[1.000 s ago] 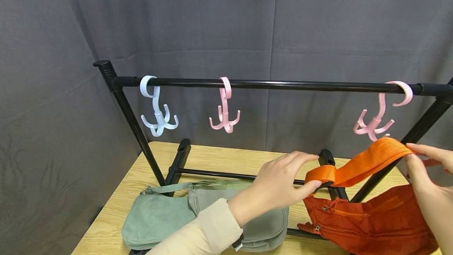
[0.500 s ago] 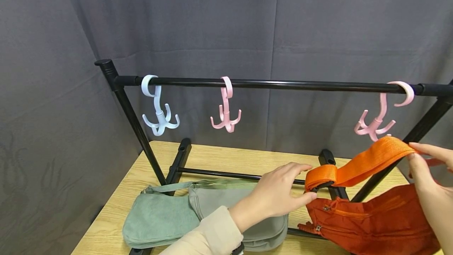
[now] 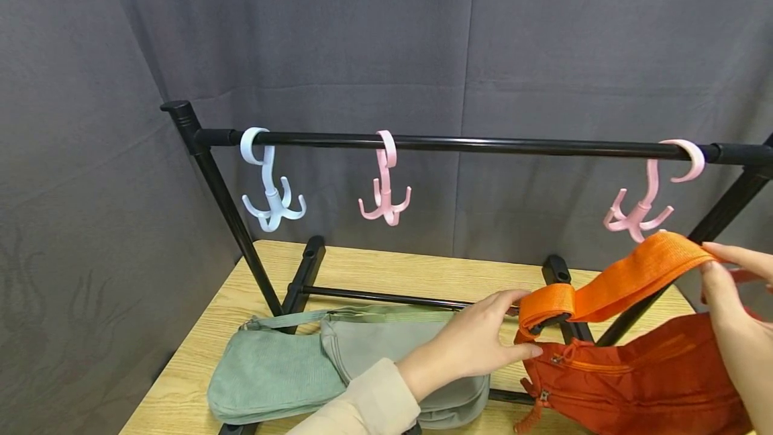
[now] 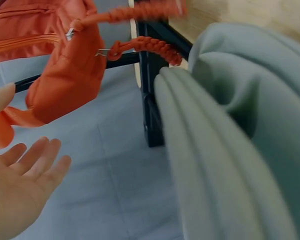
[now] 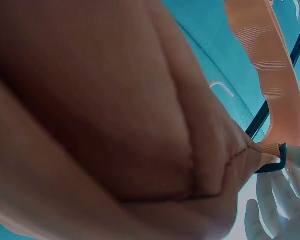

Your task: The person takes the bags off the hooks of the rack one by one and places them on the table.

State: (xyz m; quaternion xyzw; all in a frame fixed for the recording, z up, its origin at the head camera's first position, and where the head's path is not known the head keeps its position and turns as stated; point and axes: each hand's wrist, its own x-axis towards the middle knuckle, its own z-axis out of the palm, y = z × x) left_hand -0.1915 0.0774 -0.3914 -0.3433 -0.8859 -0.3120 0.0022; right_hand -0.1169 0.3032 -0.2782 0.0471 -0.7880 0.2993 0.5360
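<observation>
An orange-red bag is at the right in the head view, its wide orange strap raised above it. My right hand pinches the strap's upper end between thumb and fingers. At the strap's other end, by a black buckle, my left hand reaches with thumb and fingers spread apart; its fingertips are at the strap's edge. In the left wrist view, that hand's fingers are extended below the bag. The bag fills much of the right wrist view, where the right hand cannot be made out.
A black rack bar carries a blue hook, a pink hook and another pink hook tilted at the right. A green bag and a grey-green bag lie on the wooden table.
My left hand has shifted slightly right and down toward the bag's left end. The cord pull there now hangs lower. The right hand keeps its pinch on the strap, nearly still.
</observation>
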